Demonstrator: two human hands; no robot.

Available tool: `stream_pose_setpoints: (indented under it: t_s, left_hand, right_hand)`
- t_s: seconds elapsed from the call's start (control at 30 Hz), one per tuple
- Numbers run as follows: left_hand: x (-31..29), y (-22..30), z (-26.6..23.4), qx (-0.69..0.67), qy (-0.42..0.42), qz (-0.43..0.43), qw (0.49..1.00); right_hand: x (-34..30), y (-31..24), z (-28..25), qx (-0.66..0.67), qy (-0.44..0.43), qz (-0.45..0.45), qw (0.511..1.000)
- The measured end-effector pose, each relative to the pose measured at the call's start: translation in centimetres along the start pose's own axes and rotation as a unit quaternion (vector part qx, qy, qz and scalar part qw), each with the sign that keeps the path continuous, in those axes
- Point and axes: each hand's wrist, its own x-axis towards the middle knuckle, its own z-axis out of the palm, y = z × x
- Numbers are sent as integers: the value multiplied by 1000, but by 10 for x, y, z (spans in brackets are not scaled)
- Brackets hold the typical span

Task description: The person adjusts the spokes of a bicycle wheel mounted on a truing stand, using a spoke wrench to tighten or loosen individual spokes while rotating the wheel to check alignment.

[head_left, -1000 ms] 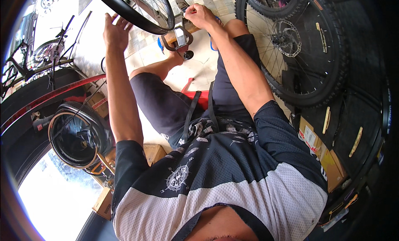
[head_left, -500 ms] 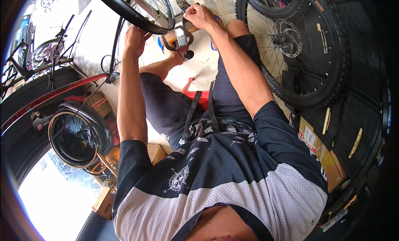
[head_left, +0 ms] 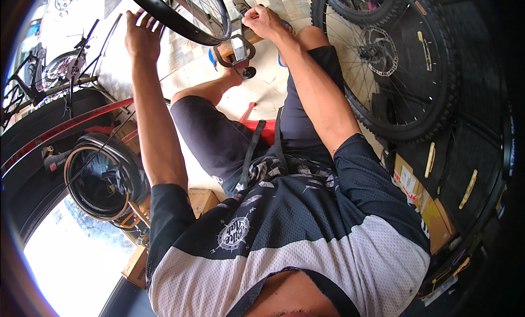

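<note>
A bicycle wheel with a black tyre (head_left: 178,28) stands upright at the top of the view, in what looks like a metal wheel stand (head_left: 238,53) with a curved bracket and a dark round knob. Just left of the tyre, my left hand (head_left: 143,39) is raised with its fingers apart and nothing visible in it. Its fingertips come close to the tyre's side; I cannot tell whether they touch. My right hand (head_left: 264,22) is closed at the stand's right side, beyond the bracket. A small red bit shows at its fingers, too little to name.
To the right leans a large knobbly-tyred wheel (head_left: 380,54) with a disc rotor. Further rims and tyres (head_left: 98,177) hang at the left below a red bar (head_left: 65,125). Cardboard boxes (head_left: 203,201) stand beside me, and a red stool (head_left: 261,132) shows between my legs.
My left hand has moved left and farther away from the tyre's lower edge, and its fingers have spread. My left knee has shifted left. The right hand stays at the stand.
</note>
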Motion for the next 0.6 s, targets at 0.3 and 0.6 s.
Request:
stream_pose_setpoints:
  t_s: [0.3,0.6]
  left_hand:
    - [-21,-62,-12,111,-97,-153,977]
    - [-10,-15,-8,-31,-71,-18,997]
  right_hand:
    - [0,2,1,-9,4,-4,1000]
    - [0,2,2,-5,14,-10,1000]
